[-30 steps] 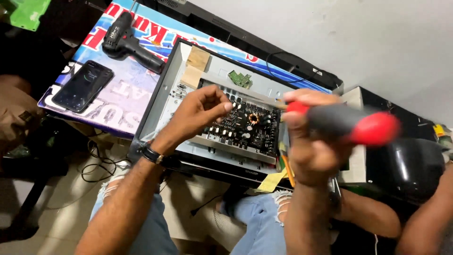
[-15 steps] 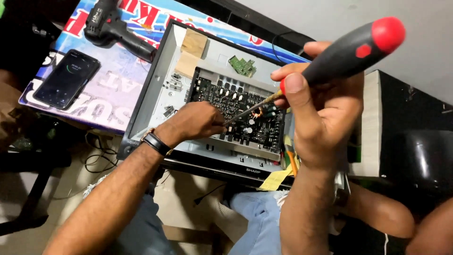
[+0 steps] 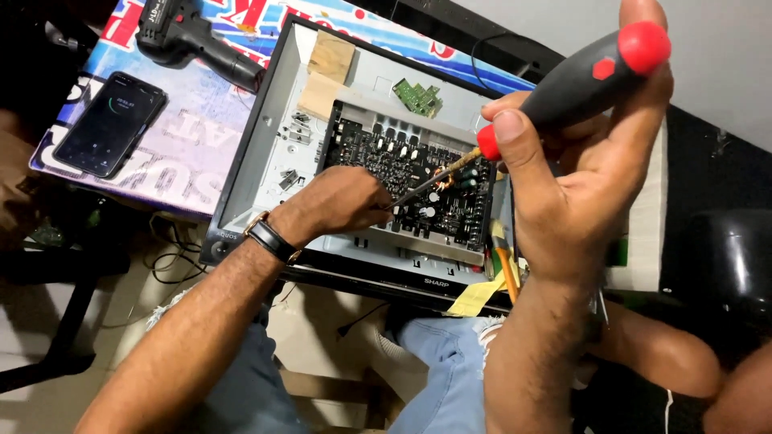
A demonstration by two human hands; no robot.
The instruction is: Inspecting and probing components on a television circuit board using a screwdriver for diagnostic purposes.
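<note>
An opened flat device point(image 3: 265, 141) with a grey metal back lies on the table, and a black circuit board point(image 3: 402, 173) is mounted in its middle. My right hand point(image 3: 583, 169) grips a screwdriver point(image 3: 575, 84) with a black and red handle, held up high. Its shaft slants down to the left onto the board. My left hand point(image 3: 338, 201), a black watch on the wrist, rests on the board's lower left part with its fingertips at the screwdriver's tip.
A black cordless drill point(image 3: 189, 40) and a dark phone point(image 3: 108, 124) lie on a printed sheet at the left. Two wooden blocks point(image 3: 330, 72) and a small green board point(image 3: 418, 96) sit inside the device. Loose cables hang under the table. Another person's arm point(image 3: 667, 354) shows lower right.
The view has closed in on the device. My right hand has lifted the screwdriver handle higher and set its tip on the board. My left hand stays on the board, fingers now at the tip.
</note>
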